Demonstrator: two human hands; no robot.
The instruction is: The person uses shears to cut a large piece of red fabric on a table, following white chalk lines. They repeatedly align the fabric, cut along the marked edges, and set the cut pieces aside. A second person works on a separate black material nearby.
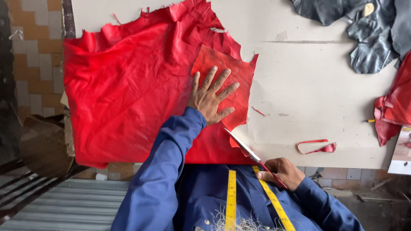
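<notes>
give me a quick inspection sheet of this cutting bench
surface: pale flat board tabletop, scuffed
job's things: large crumpled red leather hide; matte red pattern piece on it; long scissors at the hide's edge
clutter: curled red leather offcut strip; dark grey leather pile; more red leather
grippers: left hand flat on pattern piece; right hand grips scissors
cables: nothing seen
surroundings: tiled floor; yellow measuring tape over blue shirt
</notes>
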